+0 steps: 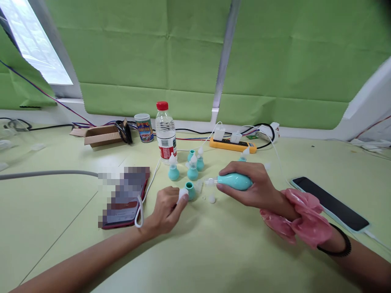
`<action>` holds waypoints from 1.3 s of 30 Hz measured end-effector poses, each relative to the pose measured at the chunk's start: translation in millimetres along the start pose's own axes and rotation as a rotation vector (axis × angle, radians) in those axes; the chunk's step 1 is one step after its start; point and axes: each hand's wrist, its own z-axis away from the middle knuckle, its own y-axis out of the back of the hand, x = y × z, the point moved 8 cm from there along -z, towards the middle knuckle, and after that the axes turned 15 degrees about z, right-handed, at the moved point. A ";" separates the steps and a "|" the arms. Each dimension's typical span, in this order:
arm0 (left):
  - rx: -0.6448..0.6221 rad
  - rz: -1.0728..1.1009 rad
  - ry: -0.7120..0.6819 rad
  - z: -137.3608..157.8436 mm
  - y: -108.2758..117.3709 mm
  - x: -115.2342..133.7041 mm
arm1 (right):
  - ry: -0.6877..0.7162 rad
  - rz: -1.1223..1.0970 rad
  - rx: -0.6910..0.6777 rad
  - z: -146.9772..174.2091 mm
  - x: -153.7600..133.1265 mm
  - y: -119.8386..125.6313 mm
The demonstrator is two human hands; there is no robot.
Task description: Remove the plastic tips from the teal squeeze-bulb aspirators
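My right hand (256, 185) is wrapped round a teal nasal aspirator (234, 181), its clear tip (210, 181) pointing left. Closer to me on the left, my left hand (166, 209) is closed, pinching a small white translucent piece (183, 195) between thumb and fingers. That piece is right beside an open-necked teal bulb (190, 189); whether the hand touches the bulb I cannot tell. Small clear parts (198, 186) lie between the bulb and the aspirator tip. Nearer me is a round white piece (212, 199). Several teal bulbs with clear nozzles (192, 170) stand behind.
A water bottle (165, 136) and a can (144, 128) stand at the back, near a cardboard box (105, 136) and a yellow power strip (233, 145). One phone (125, 201) lies left with white cable over it, another phone (331, 204) right. Green blinds (195, 61) hang behind.
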 end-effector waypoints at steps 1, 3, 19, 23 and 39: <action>0.017 -0.043 0.022 -2.2 3.7 -5.4 | -0.006 -0.004 0.006 -0.2 1.4 0.8; 0.031 -0.147 0.091 -5.7 7.9 -17.7 | -0.010 -0.008 0.013 0.1 2.9 1.2; -0.014 -0.470 0.277 -7.6 6.3 -33.7 | -0.021 0.036 -0.022 -1.6 9.2 -4.0; -0.007 -0.364 0.137 -6.1 1.1 -20.0 | -0.033 0.035 -0.037 -1.2 11.0 -6.1; 0.047 0.289 0.075 14.2 -13.3 -1.2 | -0.047 -0.296 -0.338 9.7 -7.7 -46.0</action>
